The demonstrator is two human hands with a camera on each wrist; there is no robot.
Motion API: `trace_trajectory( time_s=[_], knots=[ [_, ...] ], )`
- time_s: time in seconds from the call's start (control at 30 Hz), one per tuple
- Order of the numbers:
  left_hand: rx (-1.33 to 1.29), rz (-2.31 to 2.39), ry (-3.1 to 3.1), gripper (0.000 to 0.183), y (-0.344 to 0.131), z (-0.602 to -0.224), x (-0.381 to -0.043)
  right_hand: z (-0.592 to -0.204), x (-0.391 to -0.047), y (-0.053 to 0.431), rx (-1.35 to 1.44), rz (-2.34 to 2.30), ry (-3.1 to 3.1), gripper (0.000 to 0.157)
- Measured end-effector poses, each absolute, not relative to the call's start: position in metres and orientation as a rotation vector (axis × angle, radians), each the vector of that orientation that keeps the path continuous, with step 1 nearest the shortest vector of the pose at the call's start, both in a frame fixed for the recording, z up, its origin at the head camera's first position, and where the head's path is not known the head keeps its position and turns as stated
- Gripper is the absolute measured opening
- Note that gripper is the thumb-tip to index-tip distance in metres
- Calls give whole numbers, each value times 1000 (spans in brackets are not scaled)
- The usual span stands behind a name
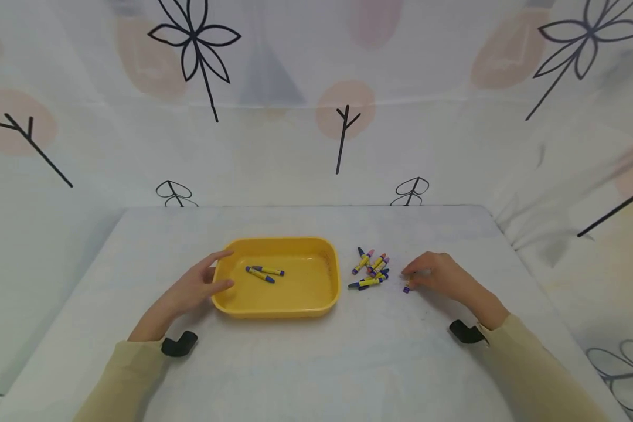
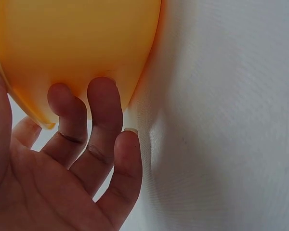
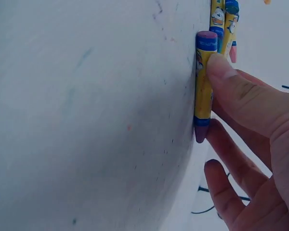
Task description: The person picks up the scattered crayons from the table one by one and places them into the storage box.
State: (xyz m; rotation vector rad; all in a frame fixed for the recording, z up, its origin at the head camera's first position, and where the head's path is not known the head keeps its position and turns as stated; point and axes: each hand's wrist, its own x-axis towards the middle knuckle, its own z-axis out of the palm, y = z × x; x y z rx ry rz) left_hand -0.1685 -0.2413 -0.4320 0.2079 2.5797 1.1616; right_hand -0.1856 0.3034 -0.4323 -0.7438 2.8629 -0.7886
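Note:
A yellow tray [image 1: 274, 313] stands on the table with two crayons [image 1: 264, 273] lying in it. My left hand [image 1: 192, 287] grips its left end. In the left wrist view, bent fingertips press against the outer wall of the tray [image 2: 82, 38], while the thumb reaches up by the rim. To the right of the tray, my right hand [image 1: 443, 281] pinches a purple crayon [image 3: 203, 91] with a yellow and blue wrapper. The thumb lies on the wrapper near its flat end; the tip points the other way. Most of this crayon [image 1: 407, 289] is hidden by the fingers in the head view.
A loose pile of several crayons [image 1: 371, 271], blue, pink and orange among them, lies between the tray and my right hand. White cloth covers the table [image 1: 316, 369]. A patterned curtain [image 1: 285, 152] hangs behind the far edge and along the sides.

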Motion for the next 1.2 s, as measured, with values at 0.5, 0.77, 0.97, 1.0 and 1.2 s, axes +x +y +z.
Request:
trace_trajectory(
  time_s=[0.5, 0.77, 0.97, 1.0, 1.2],
  knots=[
    [196, 1167, 2564, 75, -238, -431, -169, -419, -191, 311, -754, -685, 2909, 15],
    [217, 1190, 2565, 74, -239, -430, -168, -396, -200, 292, -720, -930, 3007, 15],
    [239, 1208, 2558, 73, -239, -428, -167, -396, -204, 254, -636, -985, 2967, 20],
    [246, 1210, 2557, 73, -239, -428, -167, -396, -205, 246, -631, -996, 2947, 21],
    [255, 1226, 2551, 73, -239, -428, -166, -394, -210, 208, -713, -1108, 2844, 20]
  ],
)
